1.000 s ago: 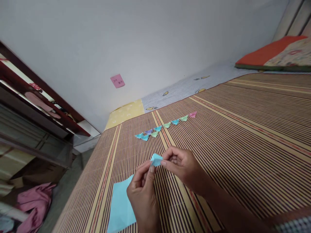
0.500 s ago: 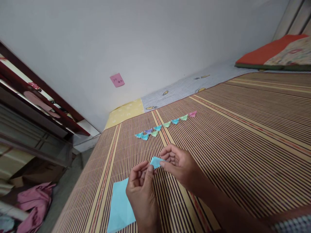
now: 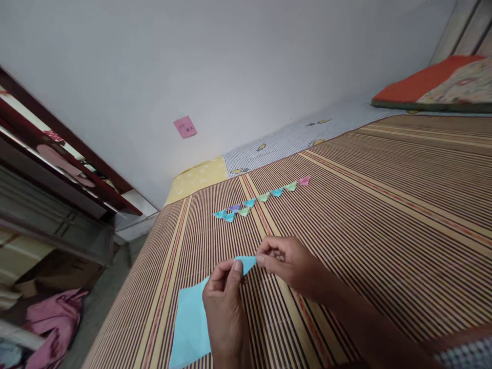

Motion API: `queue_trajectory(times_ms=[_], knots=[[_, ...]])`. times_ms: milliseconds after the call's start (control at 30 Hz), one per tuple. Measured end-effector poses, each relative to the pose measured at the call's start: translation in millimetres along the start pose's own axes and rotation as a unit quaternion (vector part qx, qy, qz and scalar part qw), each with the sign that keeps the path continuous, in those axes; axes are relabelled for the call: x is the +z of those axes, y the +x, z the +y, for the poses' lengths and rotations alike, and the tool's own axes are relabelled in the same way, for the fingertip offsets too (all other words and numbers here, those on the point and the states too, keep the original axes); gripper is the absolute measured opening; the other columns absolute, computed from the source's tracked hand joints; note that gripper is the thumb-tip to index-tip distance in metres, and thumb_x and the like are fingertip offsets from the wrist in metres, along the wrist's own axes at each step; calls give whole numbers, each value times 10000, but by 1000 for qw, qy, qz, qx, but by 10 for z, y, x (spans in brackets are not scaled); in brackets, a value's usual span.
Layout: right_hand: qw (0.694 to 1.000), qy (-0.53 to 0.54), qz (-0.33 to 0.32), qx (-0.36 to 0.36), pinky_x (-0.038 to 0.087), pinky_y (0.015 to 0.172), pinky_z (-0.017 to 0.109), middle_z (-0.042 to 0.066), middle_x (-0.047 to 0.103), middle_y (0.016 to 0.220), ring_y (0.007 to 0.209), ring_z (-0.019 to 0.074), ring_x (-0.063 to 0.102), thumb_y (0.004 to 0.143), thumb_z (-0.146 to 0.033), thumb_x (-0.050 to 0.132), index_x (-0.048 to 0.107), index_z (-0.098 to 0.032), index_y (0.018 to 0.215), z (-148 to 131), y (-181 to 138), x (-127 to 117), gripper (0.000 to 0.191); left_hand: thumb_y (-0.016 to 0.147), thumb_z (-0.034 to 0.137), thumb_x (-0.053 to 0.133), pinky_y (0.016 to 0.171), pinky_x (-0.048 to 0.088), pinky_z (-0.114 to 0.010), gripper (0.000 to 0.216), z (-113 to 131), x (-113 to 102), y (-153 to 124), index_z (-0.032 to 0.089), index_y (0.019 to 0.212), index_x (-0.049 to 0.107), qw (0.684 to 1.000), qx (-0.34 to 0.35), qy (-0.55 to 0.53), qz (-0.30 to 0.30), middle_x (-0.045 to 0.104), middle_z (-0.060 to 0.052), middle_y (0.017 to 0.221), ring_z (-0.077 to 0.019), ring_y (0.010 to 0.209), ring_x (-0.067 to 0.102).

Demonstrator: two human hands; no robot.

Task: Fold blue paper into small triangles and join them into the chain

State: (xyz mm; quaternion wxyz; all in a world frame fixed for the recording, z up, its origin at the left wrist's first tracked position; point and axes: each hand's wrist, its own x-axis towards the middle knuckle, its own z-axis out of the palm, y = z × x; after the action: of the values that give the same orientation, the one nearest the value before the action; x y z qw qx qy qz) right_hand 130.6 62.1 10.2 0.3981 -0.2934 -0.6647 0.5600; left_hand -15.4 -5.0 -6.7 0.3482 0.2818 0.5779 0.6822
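Observation:
Between my two hands is a small blue folded paper triangle (image 3: 247,263), held just above the striped mat. My left hand (image 3: 227,302) pinches its left end between thumb and fingers. At its right tip, the thumb and forefinger of my right hand (image 3: 287,259) are closed on the paper. A larger blue sheet of paper (image 3: 190,328) lies flat on the mat, partly covered by my left hand. Beyond my hands, several folded paper triangles (image 3: 263,197) in blue, green, purple and pink sit in a slanting row, with a short second row at its left end.
The striped mat (image 3: 365,205) covers the bed up to a white wall (image 3: 269,66) bearing a pink note (image 3: 185,127). An orange and floral folded bedding piece (image 3: 426,82) lies at the far right. Pink cloth (image 3: 56,323) is on the floor at left.
The paper in my hands has gone from a wider folded shape to a flat-topped triangle. My right hand has shifted slightly down and now grips its right tip.

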Motion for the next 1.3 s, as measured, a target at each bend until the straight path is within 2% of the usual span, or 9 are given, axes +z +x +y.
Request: queue_trajectory(times_ms=[200, 367, 633, 867, 967, 1067, 1200, 1300], knots=[[1000, -20, 8, -9, 285, 493, 250, -47, 489, 613, 543, 112, 397, 899, -224, 555, 620, -185, 759, 16, -5, -21, 159, 704, 402, 847, 590, 432, -231, 275, 1, 6, 13, 183, 821, 730, 1000, -16, -3, 5, 658, 8, 714, -117, 623, 548], [998, -52, 10, -21, 304, 508, 250, -44, 508, 628, 562, 114, 441, 910, -242, 583, 636, -185, 774, 7, -6, 14, 157, 704, 401, 842, 653, 470, -246, 268, 22, 24, -2, 174, 798, 735, 999, 13, 47, -6, 666, 1, 711, -142, 691, 578], [989, -126, -1, -78, 330, 589, 255, -45, 547, 684, 640, 112, 481, 927, -139, 538, 585, -185, 755, 19, 2, -28, 184, 752, 422, 800, 709, 481, -268, 258, 75, 27, -25, 181, 828, 749, 994, 18, 95, -54, 711, -19, 777, -166, 756, 614], [995, -82, -8, -48, 281, 518, 259, -65, 444, 600, 557, 104, 403, 918, -227, 581, 551, -188, 708, 0, -1, -27, 216, 724, 396, 814, 698, 483, -281, 250, 32, 56, -38, 166, 769, 727, 999, 25, 28, -37, 668, -20, 734, -173, 733, 601], [995, -81, 18, -55, 307, 547, 261, -52, 482, 630, 592, 111, 433, 925, -242, 568, 557, -183, 709, 23, 11, -42, 224, 742, 384, 804, 642, 443, -245, 243, 6, 57, -28, 167, 729, 695, 997, -10, 19, -73, 604, 14, 668, -132, 655, 533], [998, -33, 32, -37, 325, 550, 260, -46, 483, 644, 600, 116, 431, 926, -296, 579, 568, -181, 720, 61, 28, -65, 237, 761, 361, 797, 617, 404, -218, 243, -2, 64, -27, 170, 695, 663, 994, -26, 15, -101, 551, 39, 627, -105, 619, 463], [997, 70, -9, 2, 361, 558, 260, -36, 531, 666, 597, 121, 468, 918, -358, 605, 593, -178, 789, 84, 37, -65, 221, 698, 381, 841, 622, 418, -231, 273, -5, 102, -40, 170, 704, 668, 997, -30, -45, -56, 571, 30, 621, -117, 623, 490], [995, 84, -55, 18, 388, 598, 260, -30, 562, 681, 633, 126, 503, 860, -289, 665, 592, -174, 772, 63, 21, -40, 162, 652, 381, 874, 602, 416, -221, 300, -7, 140, -50, 170, 695, 665, 995, -30, -91, -31, 577, 29, 615, -108, 604, 487]])
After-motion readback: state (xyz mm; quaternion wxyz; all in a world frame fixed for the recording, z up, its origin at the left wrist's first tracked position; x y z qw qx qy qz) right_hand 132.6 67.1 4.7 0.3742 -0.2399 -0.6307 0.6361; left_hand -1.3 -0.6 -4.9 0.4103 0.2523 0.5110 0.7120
